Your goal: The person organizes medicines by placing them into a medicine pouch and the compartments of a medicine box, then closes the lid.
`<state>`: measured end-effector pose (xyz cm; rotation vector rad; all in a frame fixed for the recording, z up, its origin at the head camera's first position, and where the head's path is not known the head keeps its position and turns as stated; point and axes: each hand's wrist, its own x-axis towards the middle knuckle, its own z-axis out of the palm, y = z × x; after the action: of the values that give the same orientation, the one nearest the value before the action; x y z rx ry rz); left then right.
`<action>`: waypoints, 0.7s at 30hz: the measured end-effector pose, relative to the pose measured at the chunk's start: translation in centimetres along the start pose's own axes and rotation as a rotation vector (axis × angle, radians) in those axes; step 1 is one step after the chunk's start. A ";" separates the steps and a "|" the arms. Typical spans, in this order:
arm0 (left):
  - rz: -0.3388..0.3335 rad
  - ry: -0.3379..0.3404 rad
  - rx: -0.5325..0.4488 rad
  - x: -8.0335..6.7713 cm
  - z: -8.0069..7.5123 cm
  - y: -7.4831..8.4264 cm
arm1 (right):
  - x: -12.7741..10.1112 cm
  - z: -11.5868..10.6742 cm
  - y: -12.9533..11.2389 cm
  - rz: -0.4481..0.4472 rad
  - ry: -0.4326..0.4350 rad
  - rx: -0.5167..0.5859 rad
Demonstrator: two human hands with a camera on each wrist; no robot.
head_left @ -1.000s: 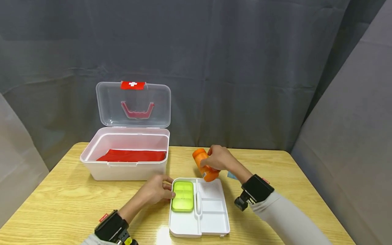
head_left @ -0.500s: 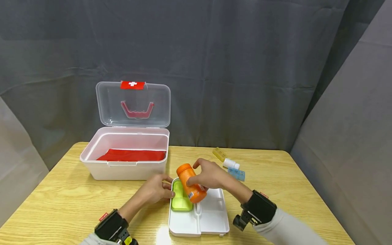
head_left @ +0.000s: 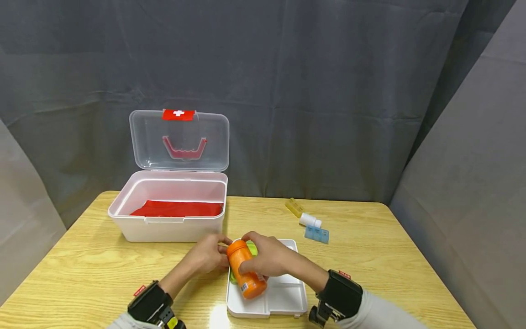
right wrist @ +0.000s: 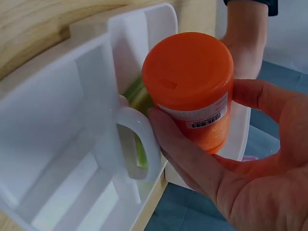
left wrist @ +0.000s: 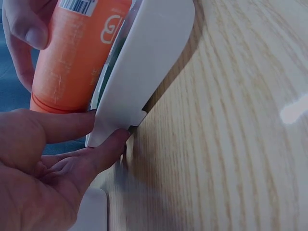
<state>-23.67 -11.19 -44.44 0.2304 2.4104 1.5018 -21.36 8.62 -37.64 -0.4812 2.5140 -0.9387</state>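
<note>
An orange bottle (head_left: 244,267) with a barcode label tilts in my right hand (head_left: 267,257), gripped between thumb and fingers. It overlaps the left half of a white divided tray (head_left: 283,299) with a raised middle handle (right wrist: 143,144). Mostly hidden behind the bottle, a green pill box (head_left: 252,248) lies in the tray's left compartment. My left hand (head_left: 207,255) pinches the tray's left edge near its far corner. In the left wrist view, the fingertips (left wrist: 118,138) lie on both sides of the tray wall (left wrist: 144,53), close to the bottle's capped end.
Behind my left hand stands a white first-aid box (head_left: 168,230), its clear lid (head_left: 181,130) raised, with red material (head_left: 178,209) inside. At the right back lie a yellow pill box (head_left: 294,207), a small white bottle (head_left: 310,220) and a blue pill box (head_left: 317,234).
My right hand has carried the orange bottle left and nearer, from the tray's far edge to over its left half. My left hand has stayed at the tray's edge.
</note>
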 end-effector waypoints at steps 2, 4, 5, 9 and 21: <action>-0.002 -0.003 0.004 0.0 0.0 0.0 | -0.2 0.3 0.0 -0.007 0.012 -0.014; -0.006 -0.004 0.008 0.0 -0.1 0.0 | -0.3 0.5 0.0 -0.014 0.029 -0.039; -0.011 -0.008 0.005 0.0 -0.1 0.0 | -0.4 0.7 0.0 -0.018 0.036 -0.050; -0.018 -0.006 0.014 0.0 -0.1 0.1 | -0.7 1.0 0.0 -0.025 0.043 -0.046; 0.038 -0.043 -0.073 -0.1 -0.1 -0.1 | -1.5 0.2 0.1 0.012 -0.032 0.001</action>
<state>-23.61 -11.32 -44.53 0.2908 2.3255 1.5821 -20.00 9.21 -37.48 -0.4768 2.4852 -0.9210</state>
